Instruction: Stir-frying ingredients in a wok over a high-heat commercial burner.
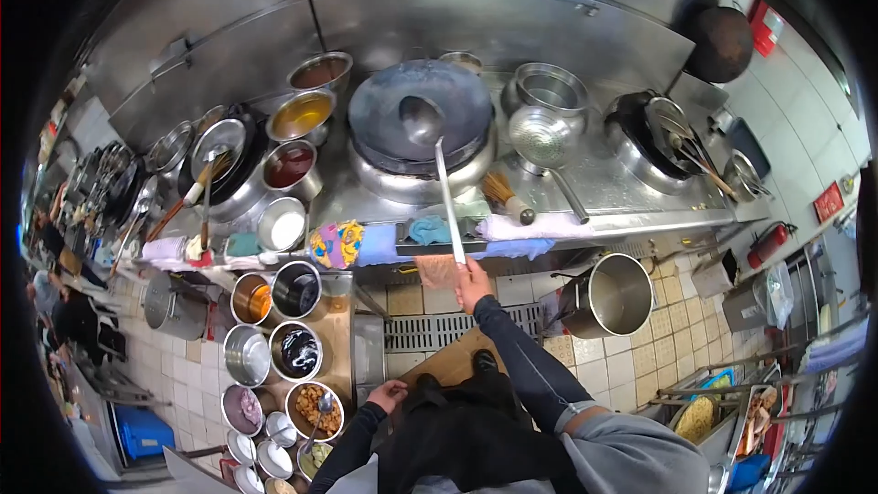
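Note:
My right hand [472, 285] grips the handle end of a long metal wok ladle [449, 202]. The ladle's bowl rests over the dark wok [370, 99], which sits on a round metal burner ring [394, 182] at the centre of the range. My left hand [389, 395] hangs low beside my apron, fingers loosely curled and holding nothing. To the right of the wok lie a perforated strainer [542, 136] and a bamboo wok brush [506, 197]. Folded cloths, one of them teal [430, 230], line the range's front edge.
Pots of sauces and ingredients, including a pot of browned chunks [315, 410], crowd the left side table [339, 350]. Metal bowls of liquid, one yellow [302, 115], stand left of the wok. A tall stockpot [621, 295] stands right. Several people are at far left.

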`<move>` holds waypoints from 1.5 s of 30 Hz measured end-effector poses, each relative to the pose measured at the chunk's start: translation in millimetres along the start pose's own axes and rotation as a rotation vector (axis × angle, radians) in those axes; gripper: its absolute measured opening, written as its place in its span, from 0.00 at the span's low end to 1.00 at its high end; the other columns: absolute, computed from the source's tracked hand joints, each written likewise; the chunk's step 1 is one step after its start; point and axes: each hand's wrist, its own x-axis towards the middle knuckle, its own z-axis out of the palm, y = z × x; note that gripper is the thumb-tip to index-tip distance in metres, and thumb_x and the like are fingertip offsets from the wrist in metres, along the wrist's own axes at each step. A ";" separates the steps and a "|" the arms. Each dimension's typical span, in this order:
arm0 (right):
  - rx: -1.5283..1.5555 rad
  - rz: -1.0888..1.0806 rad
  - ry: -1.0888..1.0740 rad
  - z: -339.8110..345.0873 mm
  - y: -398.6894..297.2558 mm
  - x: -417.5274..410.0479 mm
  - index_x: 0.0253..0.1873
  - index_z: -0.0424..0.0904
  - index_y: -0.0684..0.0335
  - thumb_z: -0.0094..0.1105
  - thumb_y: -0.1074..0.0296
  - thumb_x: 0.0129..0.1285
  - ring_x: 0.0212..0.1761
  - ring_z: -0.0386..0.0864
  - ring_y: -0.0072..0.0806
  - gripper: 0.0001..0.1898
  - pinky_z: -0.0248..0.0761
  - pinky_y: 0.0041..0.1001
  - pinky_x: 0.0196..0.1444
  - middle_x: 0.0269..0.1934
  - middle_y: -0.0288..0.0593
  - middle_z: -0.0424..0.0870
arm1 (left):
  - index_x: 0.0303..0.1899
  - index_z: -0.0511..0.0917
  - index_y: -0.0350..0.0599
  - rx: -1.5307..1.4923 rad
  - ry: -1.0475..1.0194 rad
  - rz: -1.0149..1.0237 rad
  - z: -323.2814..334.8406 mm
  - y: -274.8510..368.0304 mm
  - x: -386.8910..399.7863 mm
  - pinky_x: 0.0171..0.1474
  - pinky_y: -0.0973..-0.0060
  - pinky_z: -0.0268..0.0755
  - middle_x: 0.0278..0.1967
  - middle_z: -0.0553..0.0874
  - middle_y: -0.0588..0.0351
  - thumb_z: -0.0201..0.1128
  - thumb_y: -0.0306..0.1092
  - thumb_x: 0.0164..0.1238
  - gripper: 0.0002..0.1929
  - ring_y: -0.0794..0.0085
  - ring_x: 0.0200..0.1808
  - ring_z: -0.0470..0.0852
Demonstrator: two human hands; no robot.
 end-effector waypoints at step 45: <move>-0.146 -0.387 0.321 -423.9 -404.3 314.3 0.39 0.66 0.61 0.50 0.69 0.68 0.11 0.66 0.26 0.05 0.62 0.29 0.11 0.19 0.37 0.69 | 0.44 0.81 0.43 0.794 0.117 0.049 62.7 64.4 121.2 0.30 0.74 0.74 0.32 0.85 0.57 0.66 0.34 0.63 0.11 0.72 0.29 0.82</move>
